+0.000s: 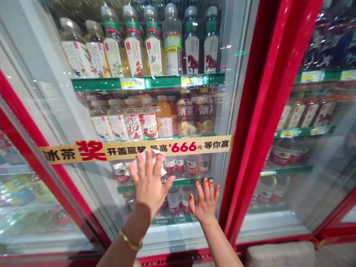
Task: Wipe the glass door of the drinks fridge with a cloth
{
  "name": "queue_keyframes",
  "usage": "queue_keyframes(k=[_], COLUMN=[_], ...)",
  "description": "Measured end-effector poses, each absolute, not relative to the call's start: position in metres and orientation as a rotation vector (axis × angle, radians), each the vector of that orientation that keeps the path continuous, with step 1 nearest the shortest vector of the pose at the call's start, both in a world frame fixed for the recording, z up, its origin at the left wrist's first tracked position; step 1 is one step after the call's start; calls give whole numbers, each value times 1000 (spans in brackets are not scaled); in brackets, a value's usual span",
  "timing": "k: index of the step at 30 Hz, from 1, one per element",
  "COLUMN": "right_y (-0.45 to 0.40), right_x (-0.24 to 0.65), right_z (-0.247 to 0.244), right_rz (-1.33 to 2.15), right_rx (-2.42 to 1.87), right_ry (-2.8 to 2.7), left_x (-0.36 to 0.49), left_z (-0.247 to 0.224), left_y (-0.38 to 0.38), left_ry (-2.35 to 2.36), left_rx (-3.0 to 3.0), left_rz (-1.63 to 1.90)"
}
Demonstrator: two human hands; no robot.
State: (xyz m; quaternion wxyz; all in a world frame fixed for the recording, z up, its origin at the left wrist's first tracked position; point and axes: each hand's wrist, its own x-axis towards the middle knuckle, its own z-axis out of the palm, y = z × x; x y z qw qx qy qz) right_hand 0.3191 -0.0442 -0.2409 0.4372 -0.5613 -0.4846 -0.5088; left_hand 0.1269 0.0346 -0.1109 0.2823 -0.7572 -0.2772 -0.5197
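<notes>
My left hand (148,181) lies flat against the glass of a refrigerated drinks cabinet door (83,111), pressing a crumpled white cloth (147,159) to the pane under a yellow-and-red printed banner (136,150). A gold bangle (130,240) circles that wrist. To its right, my right hand (204,202) rests on the same glass with fingers spread, holding nothing. Its nails are painted orange. Behind the pane stand rows of bottled iced tea (133,52) and bottled water (175,200).
A red door frame (244,111) runs up to the right of my hands, with a second glass door (306,148) beyond it. Green shelf edges (147,83) carry price tags. Pale sacks (280,256) lie along the floor at the lower right.
</notes>
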Motion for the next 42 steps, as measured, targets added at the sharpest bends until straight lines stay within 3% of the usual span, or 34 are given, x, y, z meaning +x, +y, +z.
queue_keyframes(k=[6,10,14,19,22,26,29,32,36,39,42], right_y=[-70,-68,-49,-42,-28,-20,-36,-41,-25,-29,-41], right_x=[303,269,264,281,258,225,245,271,255,241,254], right_z=[-241,-234,-226,-208,-200,-244,-285,-284,-273,-303,-320], right_rz=[-951,-835,-883,-912,-922,-1119,-1088,-917,-980,-1133,-1108], right_rx=[-1278,-1255,-1464,-1744,-1724,-1599,-1704,-1813,-1754,-1695,-1784], right_ry=[-1150,-1304,-1386,-912,-978,-1402,-1246,-923,-1172,-1373,-1217], left_x=[189,172,123,46,28,35,40,39,38,39,40], left_z=[-141,-165,-156,-141,-140,-145,-148,-150,-152,-152,-151], left_y=[6,14,25,57,78,88,88,89,90,89,88], left_ry=[-244,-65,104,-235,-511,-563,-577,-581,-577,-555,-539], left_rx=[-2251,-2508,-2580,-2223,-2047,-1958,-1961,-1951,-1907,-1885,-1878], left_rz=[-1231,-1377,-1412,-1487,-1441,-1399,-1399,-1399,-1410,-1408,-1407])
